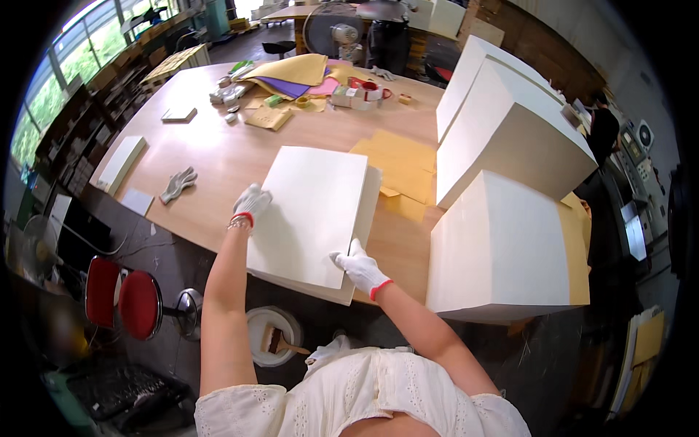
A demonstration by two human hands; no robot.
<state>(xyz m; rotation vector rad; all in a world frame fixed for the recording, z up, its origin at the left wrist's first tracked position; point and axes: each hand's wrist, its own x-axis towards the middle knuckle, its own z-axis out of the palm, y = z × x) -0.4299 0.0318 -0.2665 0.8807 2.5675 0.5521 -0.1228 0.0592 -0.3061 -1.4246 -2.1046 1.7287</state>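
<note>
A stack of large white paper sheets (309,211) lies at the table's near edge, in front of me. Its upper sheets sit askew over the lower ones, which show along the right side. My left hand (252,202), in a white knit glove with a red cuff, is closed at the stack's left edge. Gloved the same way, my right hand (358,266) grips the near right edge, thumb on top and the other fingers partly hidden. A loose pale glove (178,185) rests on the table left of the stack.
Tall white paper stacks (502,240) stand at the right. Brown wrapping paper (400,167) lies beside my stack. Coloured paper, tape rolls and small items crowd the table's far side. A white bucket (273,336) with a brush and a red chair (140,304) stand below.
</note>
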